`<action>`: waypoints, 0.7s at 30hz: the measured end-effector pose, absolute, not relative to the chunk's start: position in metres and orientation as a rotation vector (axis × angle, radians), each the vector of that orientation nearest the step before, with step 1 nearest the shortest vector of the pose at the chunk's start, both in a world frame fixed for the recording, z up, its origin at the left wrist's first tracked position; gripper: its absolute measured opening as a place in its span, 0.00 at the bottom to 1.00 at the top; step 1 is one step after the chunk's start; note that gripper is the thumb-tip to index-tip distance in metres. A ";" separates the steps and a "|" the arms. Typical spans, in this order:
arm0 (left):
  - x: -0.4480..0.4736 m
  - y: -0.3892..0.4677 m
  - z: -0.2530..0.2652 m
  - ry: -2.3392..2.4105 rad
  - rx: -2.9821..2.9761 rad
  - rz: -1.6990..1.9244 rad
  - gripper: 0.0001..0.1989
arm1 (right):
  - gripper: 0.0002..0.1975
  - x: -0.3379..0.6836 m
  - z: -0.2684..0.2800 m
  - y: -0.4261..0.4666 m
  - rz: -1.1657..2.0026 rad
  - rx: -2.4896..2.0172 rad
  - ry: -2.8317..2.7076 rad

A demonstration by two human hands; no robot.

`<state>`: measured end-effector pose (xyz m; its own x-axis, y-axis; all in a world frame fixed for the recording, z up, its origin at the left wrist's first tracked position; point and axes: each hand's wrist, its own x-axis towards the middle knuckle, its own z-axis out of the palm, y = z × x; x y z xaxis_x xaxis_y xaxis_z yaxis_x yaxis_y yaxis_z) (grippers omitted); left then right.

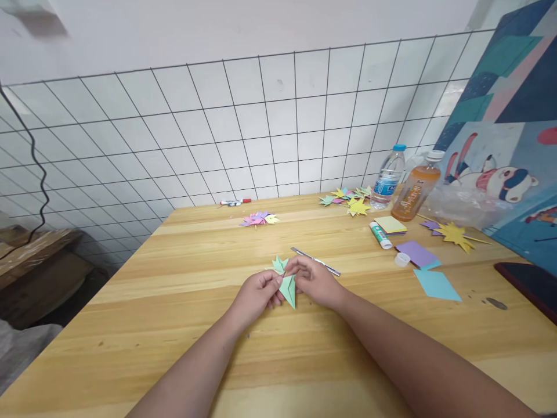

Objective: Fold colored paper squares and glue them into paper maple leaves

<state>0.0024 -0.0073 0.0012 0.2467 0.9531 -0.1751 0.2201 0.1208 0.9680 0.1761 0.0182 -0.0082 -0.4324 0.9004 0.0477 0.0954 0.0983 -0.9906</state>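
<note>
Between my two hands is a folded piece of light green paper (288, 288), its pointed end toward me. My left hand (260, 292) pinches its left edge between thumb and fingers. On the other side, my right hand (314, 281) has its fingers closed on the paper's upper right part. Just beyond my fingers lies another folded green paper piece (279, 264) with pointed tips; whether it is joined to the held one I cannot tell. A thin silver-and-dark stick-like tool (319, 262) rests on the table behind my right hand.
On the wooden table (183, 337), a glue stick (381, 235), its cap (402, 259), purple paper (418, 253) and blue paper (437, 284) lie to the right. A water bottle (389, 180) and an orange drink bottle (415, 191) stand behind. Folded paper stars (260, 219) and markers (235, 202) lie farther back.
</note>
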 end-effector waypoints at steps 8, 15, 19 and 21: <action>0.001 -0.008 -0.002 1.216 1.511 0.824 0.16 | 0.15 0.176 -0.008 0.020 1.451 -1.131 -1.697; 0.001 -0.009 0.000 1.238 1.522 0.786 0.16 | 0.12 0.175 -0.016 0.023 1.458 -1.121 -1.686; 0.000 -0.009 0.000 1.257 1.509 0.808 0.15 | 0.10 0.175 -0.016 0.022 1.342 -1.133 -1.773; 0.000 -0.008 -0.002 1.255 1.551 0.814 0.14 | 0.09 0.175 -0.015 0.021 1.290 -1.124 -1.816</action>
